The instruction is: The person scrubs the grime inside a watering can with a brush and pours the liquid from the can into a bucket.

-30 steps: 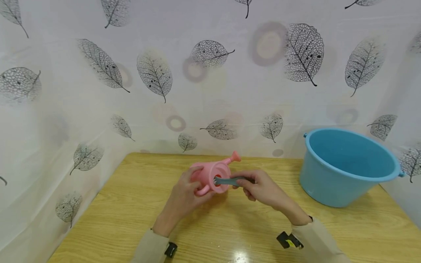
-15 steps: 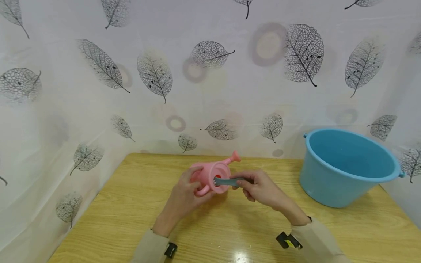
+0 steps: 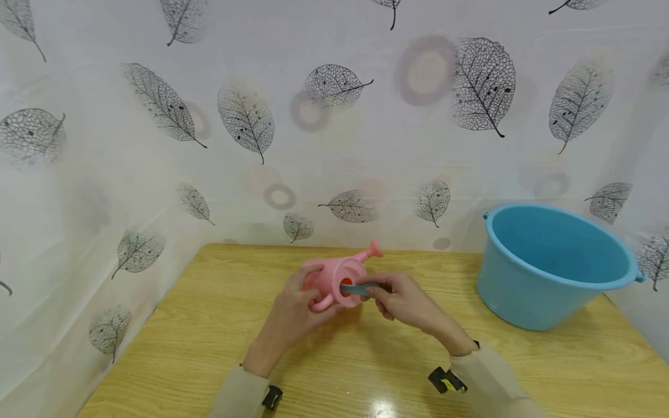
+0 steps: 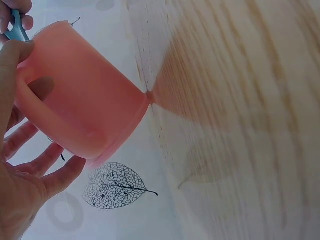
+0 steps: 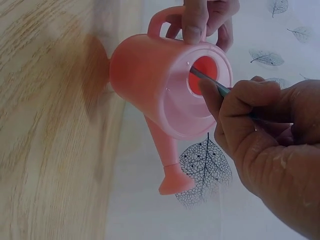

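Observation:
A pink watering can (image 3: pixel 326 276) is tilted over on the wooden table, its round opening turned toward me and its spout pointing back right. My left hand (image 3: pixel 299 305) grips the can at its handle side, with fingers around the body. In the left wrist view, the can (image 4: pixel 95 90) meets the tabletop at one bottom edge. My right hand (image 3: pixel 399 299) pinches a slim blue-grey brush (image 3: pixel 357 289) by its handle. The brush's front end is inside the opening, so its head is hidden. The right wrist view shows the brush (image 5: pixel 210 80) entering the red-looking hole.
A big light-blue bucket (image 3: pixel 496 278) stands at the right of the table (image 3: pixel 198 325). Behind the table hangs a white sheet (image 3: pixel 261 191) printed with dark leaves.
My right hand has moved left toward the can, pushing the brush deeper; its pale bristle-like tip, visible at the opening before, is now out of sight. The left hand and can stay put.

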The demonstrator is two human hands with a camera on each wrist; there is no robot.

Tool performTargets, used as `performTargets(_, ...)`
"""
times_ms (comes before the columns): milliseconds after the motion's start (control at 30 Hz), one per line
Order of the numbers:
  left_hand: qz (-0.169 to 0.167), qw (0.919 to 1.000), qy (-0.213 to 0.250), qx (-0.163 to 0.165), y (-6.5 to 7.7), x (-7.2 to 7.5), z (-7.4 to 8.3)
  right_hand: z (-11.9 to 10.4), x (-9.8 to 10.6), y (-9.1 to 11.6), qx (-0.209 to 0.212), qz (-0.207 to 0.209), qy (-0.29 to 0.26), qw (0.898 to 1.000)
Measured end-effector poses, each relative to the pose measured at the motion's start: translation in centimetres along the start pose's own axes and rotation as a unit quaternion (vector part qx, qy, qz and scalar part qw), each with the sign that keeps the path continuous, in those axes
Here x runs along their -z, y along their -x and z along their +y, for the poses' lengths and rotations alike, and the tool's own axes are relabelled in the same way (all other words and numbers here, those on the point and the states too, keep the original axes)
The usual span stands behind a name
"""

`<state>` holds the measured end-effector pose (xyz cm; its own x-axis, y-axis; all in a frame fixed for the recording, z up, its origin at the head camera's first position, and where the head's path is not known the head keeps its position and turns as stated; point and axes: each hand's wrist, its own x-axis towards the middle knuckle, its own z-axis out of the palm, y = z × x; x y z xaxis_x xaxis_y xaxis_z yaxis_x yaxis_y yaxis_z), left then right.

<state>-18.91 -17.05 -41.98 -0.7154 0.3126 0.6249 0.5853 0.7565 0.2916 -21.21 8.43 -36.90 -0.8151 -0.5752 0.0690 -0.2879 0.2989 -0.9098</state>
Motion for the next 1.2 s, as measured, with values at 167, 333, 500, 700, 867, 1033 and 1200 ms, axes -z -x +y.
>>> performTargets(167, 0.007, 0.9999, -0.006, -0.009, -0.1, -0.1, 0.0, 0.0, -0.4, -0.3, -0.001, -0.001, -0.003, 1.0)
performTargets(333, 0.011, 0.9998, -0.012, -0.014, -0.2, -0.2, -0.1, 0.1, -0.6, -0.6, 0.001, 0.0, -0.003, 1.0)
performTargets(500, 0.007, 0.9999, -0.011, -0.007, -0.2, -0.1, 0.0, 0.2, -0.6, -0.9, 0.001, 0.001, -0.005, 1.0)
performTargets(700, 0.003, 0.9999, -0.011, -0.005, -0.1, 0.1, 0.1, 0.1, -0.7, -0.8, -0.001, -0.004, -0.015, 1.0)
performTargets(867, -0.006, 0.9999, -0.01, 0.005, -0.1, 0.1, 0.2, -0.1, -0.4, -0.3, -0.003, -0.004, -0.01, 1.0)
performTargets(1033, -0.012, 0.9998, -0.007, 0.011, -0.1, 0.2, 0.3, -0.2, 0.2, 0.1, -0.009, -0.001, -0.004, 1.0)
performTargets(1200, -0.007, 0.9999, -0.001, 0.009, 0.0, 0.2, 0.2, -0.2, 0.5, 0.4, -0.006, -0.001, -0.008, 1.0)
